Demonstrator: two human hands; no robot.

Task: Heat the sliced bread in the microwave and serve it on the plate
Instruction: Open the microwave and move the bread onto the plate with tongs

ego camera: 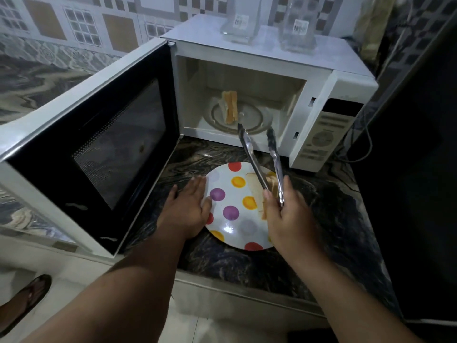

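Observation:
A white microwave (321, 100) stands on the dark marble counter with its door (99, 149) swung wide open to the left. Inside, bread slices (230, 110) stand on edge on the glass turntable (249, 117). In front sits a white plate with coloured dots (230, 194), and a bread slice (256, 191) lies on its right side. My right hand (286, 214) grips metal tongs (257, 154), whose spread tips point into the microwave opening and hold nothing. My left hand (190, 206) rests flat with straight fingers against the plate's left rim.
Two clear glass containers (241, 18) (298, 28) stand on top of the microwave. A power cable (358, 154) runs right of it beside a dark panel (408, 194). The counter's front edge (247, 290) lies below the plate. A sandalled foot (27, 298) shows on the floor, bottom left.

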